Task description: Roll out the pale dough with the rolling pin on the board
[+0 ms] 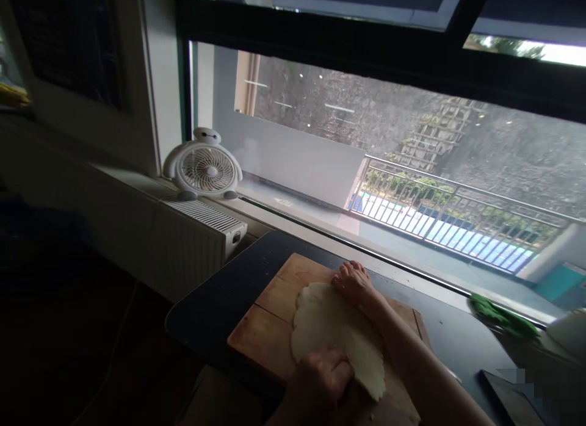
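Note:
A flat, rolled-out sheet of pale dough (327, 325) with an uneven edge lies on a wooden board (265, 322). At the dough's near edge is my left hand (323, 374), its fingers curled in and closed on the rim; shadow hides the fingertips. My right hand (354, 282) reaches across to the far edge. Its palm side is down, touching the dough, and its fingers lie slightly apart. The right forearm passes over the right part of the board and covers some of the dough's side.
The board rests on a dark table (229, 292) beside a window. A white fan (208, 169) stands on the sill above a radiator (196, 243). To the right are a green cloth (503, 316) and a dark flat device (508, 395) near the table edge.

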`<state>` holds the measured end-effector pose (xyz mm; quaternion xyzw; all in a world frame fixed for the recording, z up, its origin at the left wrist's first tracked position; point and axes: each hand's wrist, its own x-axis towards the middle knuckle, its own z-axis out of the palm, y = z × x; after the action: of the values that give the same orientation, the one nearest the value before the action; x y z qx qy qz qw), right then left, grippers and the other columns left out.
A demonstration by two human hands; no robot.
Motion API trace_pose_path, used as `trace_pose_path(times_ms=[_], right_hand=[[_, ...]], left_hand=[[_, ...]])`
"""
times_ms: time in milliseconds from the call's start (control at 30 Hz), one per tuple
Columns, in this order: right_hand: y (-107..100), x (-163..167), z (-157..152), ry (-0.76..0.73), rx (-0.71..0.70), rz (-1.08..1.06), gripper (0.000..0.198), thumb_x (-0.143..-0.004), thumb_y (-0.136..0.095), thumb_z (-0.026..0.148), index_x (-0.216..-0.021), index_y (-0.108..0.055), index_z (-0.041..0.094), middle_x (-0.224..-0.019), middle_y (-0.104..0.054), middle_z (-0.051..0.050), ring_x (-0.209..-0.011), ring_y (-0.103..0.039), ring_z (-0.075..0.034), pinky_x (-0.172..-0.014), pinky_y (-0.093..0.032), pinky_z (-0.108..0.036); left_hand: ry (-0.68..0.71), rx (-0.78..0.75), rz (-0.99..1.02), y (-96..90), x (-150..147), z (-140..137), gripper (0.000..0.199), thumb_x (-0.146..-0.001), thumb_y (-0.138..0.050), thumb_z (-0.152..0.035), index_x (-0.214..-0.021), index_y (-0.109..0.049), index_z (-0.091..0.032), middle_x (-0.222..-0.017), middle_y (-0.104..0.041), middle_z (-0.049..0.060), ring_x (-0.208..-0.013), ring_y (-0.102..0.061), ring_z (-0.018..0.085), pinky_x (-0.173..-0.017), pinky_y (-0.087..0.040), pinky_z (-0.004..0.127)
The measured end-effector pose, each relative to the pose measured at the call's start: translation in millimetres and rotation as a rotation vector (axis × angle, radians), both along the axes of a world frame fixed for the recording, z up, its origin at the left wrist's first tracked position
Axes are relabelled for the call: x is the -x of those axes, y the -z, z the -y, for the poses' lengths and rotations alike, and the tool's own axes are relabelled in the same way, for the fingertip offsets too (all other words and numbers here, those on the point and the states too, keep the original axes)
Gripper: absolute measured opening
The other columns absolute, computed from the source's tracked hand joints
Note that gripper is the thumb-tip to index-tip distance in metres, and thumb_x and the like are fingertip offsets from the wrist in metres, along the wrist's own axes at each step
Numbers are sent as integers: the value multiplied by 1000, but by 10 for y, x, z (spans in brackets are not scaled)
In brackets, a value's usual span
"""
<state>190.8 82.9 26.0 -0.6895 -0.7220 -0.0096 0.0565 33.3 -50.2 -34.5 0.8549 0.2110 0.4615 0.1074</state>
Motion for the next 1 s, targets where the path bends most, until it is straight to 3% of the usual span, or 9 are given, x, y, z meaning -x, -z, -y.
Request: trace_pose_path(times_ms=[100, 200, 267, 533, 633, 700, 800, 867, 1000], right_hand=[[65, 106, 163, 16, -3, -16, 44, -87, -33, 42, -121, -47, 19, -133, -40, -11, -128, -22, -25, -99, -25, -43], [138, 302, 464, -12, -18, -59, 54, -91, -14, 45, -135, -29, 20, -142, -28, -6, -132, -15, -21, -104, -19, -38], [151, 377, 566, -41, -50, -91, 55, -91, -10, 47, -137, -26, 21, -144, -25, -3, -133, -12, -20, -106, -16, -36], [38, 116, 128, 68, -94, -49, 51, -85, -36, 44, -128, -41, 18, -138, -34, -10, -129, -21, -27, -102, -20, -44], [97, 219, 278, 42, -70, -73, 55, -89, -20, 47, -133, -34, 18, -136, -37, -8, -127, -27, -23, -100, -25, -39], [167, 332, 451, -11, -77, -90, 57, -90, -12, 49, -136, -28, 20, -139, -34, -4, -129, -24, -21, -102, -24, -36], [217, 382, 541, -86, -190, -69, 54, -91, -12, 47, -136, -27, 22, -141, -30, -1, -132, -15, -21, -105, -17, -36], [185, 275, 420, -73, -281, -15, 51, -91, -20, 45, -134, -30, 21, -140, -31, -4, -132, -14, -21, -104, -15, -38], [21, -116, 56, 40, -352, 23, 47, -86, -37, 43, -126, -39, 19, -133, -38, -9, -122, -30, -23, -97, -24, -38]], left_hand=[[-3, -10, 7, 15, -7, -3, 4, -73, -49, -17, -75, -53, -18, -72, -58, 6, -69, -57, 19, -62, -46, 28], [-17, 84, -32, -33, 9, 54, 5, -76, -47, -15, -73, -51, -17, -74, -58, 6, -70, -57, 18, -62, -44, 28], [-29, 148, -49, -72, 26, 88, 7, -79, -46, -17, -73, -50, -17, -75, -58, 5, -70, -56, 18, -63, -44, 29], [-8, 96, -55, -54, 31, 54, 3, -75, -51, -18, -74, -53, -17, -77, -58, 7, -75, -56, 20, -67, -45, 30], [-12, 98, -63, -41, 15, 36, 4, -75, -50, -15, -73, -52, -16, -75, -58, 6, -72, -56, 19, -64, -44, 29], [-2, 133, -62, -63, 14, 59, 5, -77, -48, -15, -74, -52, -17, -77, -58, 6, -73, -56, 18, -65, -43, 29], [13, 223, -83, -163, 45, 133, 9, -81, -47, -19, -76, -54, -17, -81, -59, 5, -76, -56, 17, -68, -43, 28], [31, 295, -123, -277, 105, 171, 8, -79, -52, -23, -77, -57, -18, -84, -59, 5, -79, -55, 17, -71, -43, 28], [59, 381, -201, -520, 293, 23, 22, -72, -63, -34, -90, -60, -21, -96, -60, 2, -92, -54, 18, -83, -42, 27]])
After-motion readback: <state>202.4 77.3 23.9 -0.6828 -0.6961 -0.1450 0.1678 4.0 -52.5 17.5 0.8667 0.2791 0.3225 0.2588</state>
